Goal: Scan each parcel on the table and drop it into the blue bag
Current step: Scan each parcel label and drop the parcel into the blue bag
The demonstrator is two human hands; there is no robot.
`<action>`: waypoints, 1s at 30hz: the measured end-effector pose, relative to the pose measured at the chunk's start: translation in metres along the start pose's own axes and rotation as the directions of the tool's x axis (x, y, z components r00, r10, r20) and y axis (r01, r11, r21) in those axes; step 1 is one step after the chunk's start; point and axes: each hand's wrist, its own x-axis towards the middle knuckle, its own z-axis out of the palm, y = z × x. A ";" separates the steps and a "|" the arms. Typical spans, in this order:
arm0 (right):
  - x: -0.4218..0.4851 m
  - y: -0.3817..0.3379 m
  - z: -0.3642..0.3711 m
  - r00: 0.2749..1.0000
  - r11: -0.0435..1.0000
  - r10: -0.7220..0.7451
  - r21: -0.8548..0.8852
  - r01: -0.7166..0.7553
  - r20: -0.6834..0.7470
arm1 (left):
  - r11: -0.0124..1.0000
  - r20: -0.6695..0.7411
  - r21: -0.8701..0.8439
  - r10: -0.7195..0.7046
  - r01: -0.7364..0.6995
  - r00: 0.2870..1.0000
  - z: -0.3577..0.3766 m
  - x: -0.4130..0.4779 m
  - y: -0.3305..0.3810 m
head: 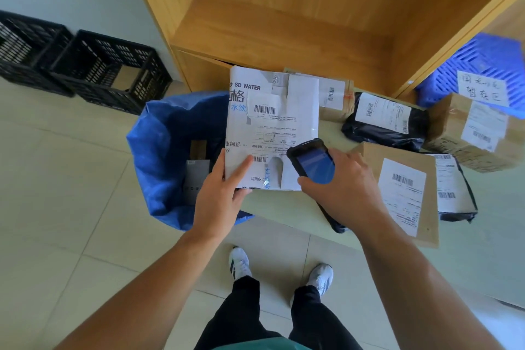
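Observation:
My left hand (218, 196) grips the near left corner of a flat white parcel (298, 111) printed with "SD WATER" and barcode labels, holding it partly over the open blue bag (162, 145). My right hand (343, 187) holds a black handheld scanner (315, 165) with a lit blue screen, its head resting over the parcel's near right edge. Inside the bag lie a grey parcel (194, 176) and a brown one (198, 148). On the table to the right wait a brown flat box (426, 179), two black poly bags (380, 131) (466, 204) and two cardboard boxes (449, 122) (338, 113).
A pale green table (284, 207) holds the parcels. Behind it stands a wooden shelf unit (284, 23). Two black plastic crates (108, 68) sit on the tiled floor at the left. A blue crate (483, 57) with a handwritten note is at the far right. My feet stand below the table edge.

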 end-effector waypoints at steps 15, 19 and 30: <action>0.011 -0.090 0.052 0.983 0.985 -0.169 -0.005 0.170 0.067 | 0.936 0.048 -0.095 -0.337 0.340 0.940 -0.070 -0.032 -0.086; 0.014 -0.113 0.061 0.979 0.981 -0.192 -0.007 0.193 0.068 | 0.914 0.068 -0.060 -0.396 0.400 0.916 -0.086 -0.041 -0.114; 0.035 -0.119 0.055 0.981 0.979 -0.191 -0.067 0.193 0.033 | 0.833 0.265 -0.032 -0.525 0.552 0.809 -0.091 -0.013 -0.129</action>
